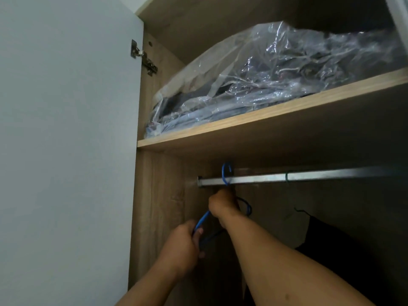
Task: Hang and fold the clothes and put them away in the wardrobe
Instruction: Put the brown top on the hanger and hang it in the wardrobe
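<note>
The right hand is clenched around the neck of a blue hanger, just under the metal rail, while the left hand pinches the hanger's lower arm. Its thin wire hook already loops over the square-edged rail at the wardrobe's left end, so this piece looks nearly hung; whether a garment is on it, I cannot tell. A dark garment hangs further right. Above, a wood-grain shelf carries crinkled, glossy plastic-bagged clothes.

Both hands, left and right, reach upward with fingers curled.
</note>
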